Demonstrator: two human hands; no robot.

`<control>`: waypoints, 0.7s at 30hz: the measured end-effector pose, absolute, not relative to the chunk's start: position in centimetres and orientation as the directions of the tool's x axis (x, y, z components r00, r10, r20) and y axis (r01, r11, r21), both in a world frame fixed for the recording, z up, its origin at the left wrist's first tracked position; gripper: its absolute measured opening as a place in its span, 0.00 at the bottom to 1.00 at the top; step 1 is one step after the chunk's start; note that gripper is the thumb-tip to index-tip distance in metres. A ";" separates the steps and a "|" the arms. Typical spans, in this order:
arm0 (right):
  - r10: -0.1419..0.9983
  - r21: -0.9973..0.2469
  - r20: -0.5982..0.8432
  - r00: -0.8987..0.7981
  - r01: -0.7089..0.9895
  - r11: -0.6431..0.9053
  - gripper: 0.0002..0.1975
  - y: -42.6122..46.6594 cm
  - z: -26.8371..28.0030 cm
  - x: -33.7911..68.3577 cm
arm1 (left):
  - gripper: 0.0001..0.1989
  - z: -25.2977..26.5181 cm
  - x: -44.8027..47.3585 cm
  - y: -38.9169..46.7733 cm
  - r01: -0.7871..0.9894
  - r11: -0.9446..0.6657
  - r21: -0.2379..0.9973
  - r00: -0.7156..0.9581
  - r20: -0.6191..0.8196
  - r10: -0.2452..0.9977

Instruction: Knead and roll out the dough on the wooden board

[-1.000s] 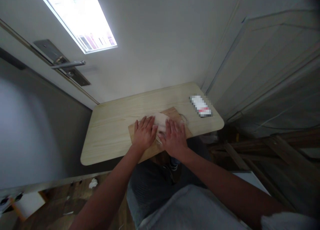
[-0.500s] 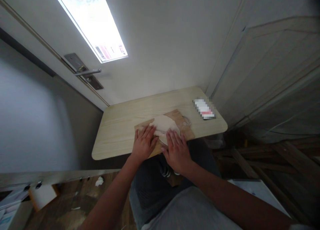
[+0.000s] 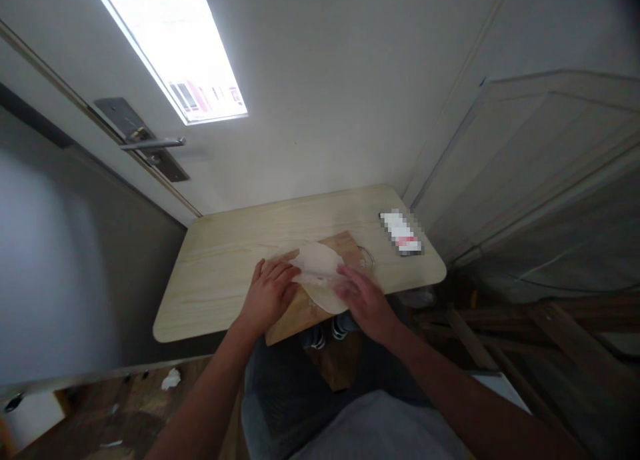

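A flat, pale round of dough point(image 3: 317, 255) lies on a wooden cutting board point(image 3: 285, 320). Across its middle runs a whitish strip point(image 3: 317, 280), smeared by motion, whose kind I cannot make out. My left hand point(image 3: 270, 290) is at the strip's left end, fingers curled in and pressed together. A thin, whitish, see-through-looking smear spreads above those fingers. At the right end is my right hand point(image 3: 365, 300), its fingertips near the dough's right edge. Blur hides how far the right fingers are closed.
The board rests on a pale wooden table point(image 3: 215, 267) against a white door with a metal handle point(image 3: 155, 143). A phone point(image 3: 401, 233) lies on the right of the table. My legs and shoes are below the front edge. Wooden beams point(image 3: 475, 340) stand at the right.
My hands have moved apart, the left going left and the right going slightly right and down. The left fingers, flatter before, are now curled. The view has shifted, and more of the board shows in front.
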State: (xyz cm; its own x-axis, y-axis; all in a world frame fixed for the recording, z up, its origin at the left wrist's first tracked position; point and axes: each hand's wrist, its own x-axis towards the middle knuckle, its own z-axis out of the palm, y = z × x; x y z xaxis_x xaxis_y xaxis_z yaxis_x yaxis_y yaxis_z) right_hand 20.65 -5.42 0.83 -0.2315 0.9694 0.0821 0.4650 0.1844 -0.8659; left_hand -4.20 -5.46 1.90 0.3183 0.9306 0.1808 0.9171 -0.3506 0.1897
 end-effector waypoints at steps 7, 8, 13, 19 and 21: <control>0.943 -0.846 -0.303 -0.140 -0.416 -0.334 0.33 0.4 3.2 22.8 | 0.12 1.6 -3.9 -5.1 0.896 -0.303 0.324 0.227 0.253 0.941; 0.941 -0.843 -0.310 -0.137 -0.419 -0.339 0.32 0.8 3.1 22.9 | 0.12 1.5 -3.7 -5.2 0.889 -0.295 0.351 0.206 0.268 0.941; 0.984 -0.990 -0.143 -0.105 0.008 -0.143 0.21 0.7 1.6 23.0 | 0.13 1.2 -3.4 -6.2 0.867 -0.221 0.446 0.111 0.260 0.959; 0.977 -0.890 0.020 -0.214 0.442 0.115 0.17 -0.2 0.5 22.4 | 0.14 1.4 -3.1 -8.0 0.895 -0.127 0.427 0.054 0.179 0.982; 0.970 -0.870 0.049 -0.238 0.467 0.158 0.15 -0.2 0.3 22.3 | 0.13 1.3 -2.7 -8.7 0.905 -0.076 0.419 0.016 0.143 0.990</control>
State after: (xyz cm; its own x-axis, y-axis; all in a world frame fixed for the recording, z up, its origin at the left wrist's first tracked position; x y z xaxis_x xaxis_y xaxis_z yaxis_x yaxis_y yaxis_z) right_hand 22.34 -0.25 0.26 -0.2381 0.9700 0.0486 0.4671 0.1583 -0.8699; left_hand -2.69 -8.67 1.28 0.0165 0.9895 0.1434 0.9047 -0.0759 0.4193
